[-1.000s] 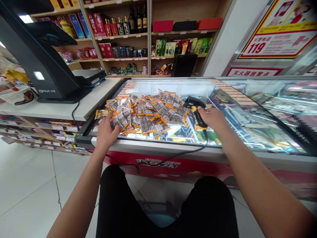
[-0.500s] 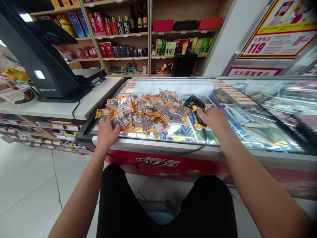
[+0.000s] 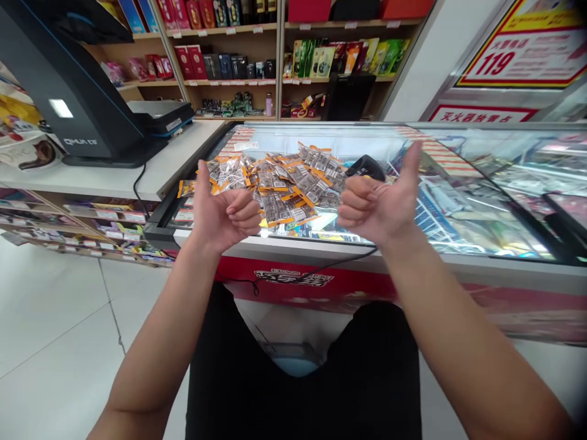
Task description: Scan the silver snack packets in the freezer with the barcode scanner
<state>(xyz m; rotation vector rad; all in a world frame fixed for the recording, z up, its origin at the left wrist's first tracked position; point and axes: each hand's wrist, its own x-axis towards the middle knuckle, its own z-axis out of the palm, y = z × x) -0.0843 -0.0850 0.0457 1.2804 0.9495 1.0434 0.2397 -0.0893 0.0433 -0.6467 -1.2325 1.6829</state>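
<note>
Both of my hands are raised before the freezer in a thumbs-up. My left hand (image 3: 220,214) has its fingers curled into the palm and its thumb pointing up, with nothing in it. My right hand (image 3: 385,205) makes the same shape, also holding nothing. Behind and between them, a pile of small snack packets (image 3: 293,183) with orange edges and barcodes lies on the glass top of the chest freezer (image 3: 339,134). The black barcode scanner (image 3: 365,166) rests on the glass behind my right hand, which hides its handle. Its cable (image 3: 339,263) hangs over the freezer's front.
On the left a white counter (image 3: 110,180) bears a dark checkout machine (image 3: 98,116) with a scale (image 3: 162,113). Shelves (image 3: 229,82) with bottles, boxes and bags stand behind the freezer. A fire-safety sign (image 3: 518,49) hangs at the right.
My right hand has let go of the barcode scanner, which stays on the glass. My left hand has come off the packets. Both have risen into thumbs-up fists, and the view has tilted down.
</note>
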